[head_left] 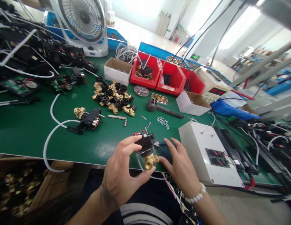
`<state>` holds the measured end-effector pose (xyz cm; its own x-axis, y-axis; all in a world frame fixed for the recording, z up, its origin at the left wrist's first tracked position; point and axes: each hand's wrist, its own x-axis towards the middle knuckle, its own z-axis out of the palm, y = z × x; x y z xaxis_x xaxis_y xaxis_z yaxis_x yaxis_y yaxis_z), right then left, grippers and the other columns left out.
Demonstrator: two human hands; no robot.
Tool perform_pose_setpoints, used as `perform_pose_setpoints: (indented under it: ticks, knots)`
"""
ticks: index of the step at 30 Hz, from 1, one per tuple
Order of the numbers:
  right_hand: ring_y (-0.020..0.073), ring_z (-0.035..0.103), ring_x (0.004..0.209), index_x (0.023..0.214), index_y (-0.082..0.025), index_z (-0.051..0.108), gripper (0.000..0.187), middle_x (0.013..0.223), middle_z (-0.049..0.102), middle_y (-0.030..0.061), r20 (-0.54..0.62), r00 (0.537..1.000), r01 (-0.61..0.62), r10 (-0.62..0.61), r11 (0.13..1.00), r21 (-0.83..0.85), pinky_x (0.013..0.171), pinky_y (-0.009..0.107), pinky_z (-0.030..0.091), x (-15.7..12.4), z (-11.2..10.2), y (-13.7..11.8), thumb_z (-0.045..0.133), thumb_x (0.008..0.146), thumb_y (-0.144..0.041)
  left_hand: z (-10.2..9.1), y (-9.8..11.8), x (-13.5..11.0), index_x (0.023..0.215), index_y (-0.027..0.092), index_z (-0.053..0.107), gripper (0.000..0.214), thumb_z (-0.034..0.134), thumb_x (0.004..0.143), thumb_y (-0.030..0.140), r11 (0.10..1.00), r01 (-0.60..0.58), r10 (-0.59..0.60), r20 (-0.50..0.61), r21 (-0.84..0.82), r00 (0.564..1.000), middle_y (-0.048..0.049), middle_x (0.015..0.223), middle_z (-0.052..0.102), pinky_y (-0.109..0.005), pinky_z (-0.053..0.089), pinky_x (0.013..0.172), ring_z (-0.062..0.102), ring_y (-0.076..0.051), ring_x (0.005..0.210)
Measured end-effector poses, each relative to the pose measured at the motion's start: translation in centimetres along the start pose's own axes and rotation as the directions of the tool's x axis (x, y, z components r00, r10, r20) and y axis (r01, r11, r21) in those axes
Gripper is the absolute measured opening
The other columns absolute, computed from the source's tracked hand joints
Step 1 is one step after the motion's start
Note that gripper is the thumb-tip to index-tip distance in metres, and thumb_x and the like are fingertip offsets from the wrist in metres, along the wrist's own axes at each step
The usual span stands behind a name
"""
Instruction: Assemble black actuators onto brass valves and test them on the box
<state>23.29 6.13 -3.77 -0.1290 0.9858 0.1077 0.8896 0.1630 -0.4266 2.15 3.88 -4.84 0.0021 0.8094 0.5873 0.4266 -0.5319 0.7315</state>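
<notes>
Near the front edge of the green bench, my left hand [123, 164] grips a motorized valve [147, 147], a black motor housing joined to a brass valve body with its port facing me. The thumb presses under the brass and the fingers lie along the housing. My right hand [179, 159], wearing a white bead bracelet, is open just right of the valve; its thumb tip comes up to the brass side, and I cannot tell if it touches. Beyond lie loose cotter clips [162, 122]. A similar valve assembly [90, 118] with a white cable rests to the left.
Brass valve bodies [112, 97] with black caps lie piled mid-bench. A black hammer [164, 109] sits near red bins [170, 78]. At right stands a white control box [204, 150]; at back left, a fan [83, 23]. Black parts and cables [25, 50] heap along the left.
</notes>
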Motion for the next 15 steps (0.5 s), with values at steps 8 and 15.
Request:
perform_pose_setpoints:
  ticks: [8, 15]
  knots:
    - [0.0243, 0.063, 0.11, 0.145, -0.023, 0.033, 0.065, 0.125, 0.063, 0.0123, 0.364, 0.931, -0.355, -0.028, 0.155, 0.922, 0.097, 0.041, 0.05, -1.2, -1.8, -4.7, 0.064, 0.091, -0.041, -0.3, 2.6, 1.5, 0.124, 0.019, 0.046, 0.056, 0.077, 0.078, 0.019, 0.975, -0.22, 0.224, 0.112, -0.042, 0.968, -0.0118, 0.14, 0.048, -0.036, 0.03, 0.118, 0.037, -0.024, 0.139]
    - [0.0228, 0.067, 0.099, 0.133, -0.024, 0.049, 0.055, 0.112, 0.07, 0.0074, 0.384, 0.915, -0.337, -0.122, 0.291, 0.896, 0.09, 0.039, 0.053, -0.9, -3.4, -4.5, 0.07, 0.084, -0.039, 1.1, 2.8, 2.5, 0.126, 0.017, 0.051, 0.049, 0.058, 0.091, 0.05, 0.235, 0.767, -0.504, 0.6, -0.597, 0.621, -0.0127, 0.128, 0.061, -0.041, 0.048, 0.099, 0.058, -0.03, 0.119]
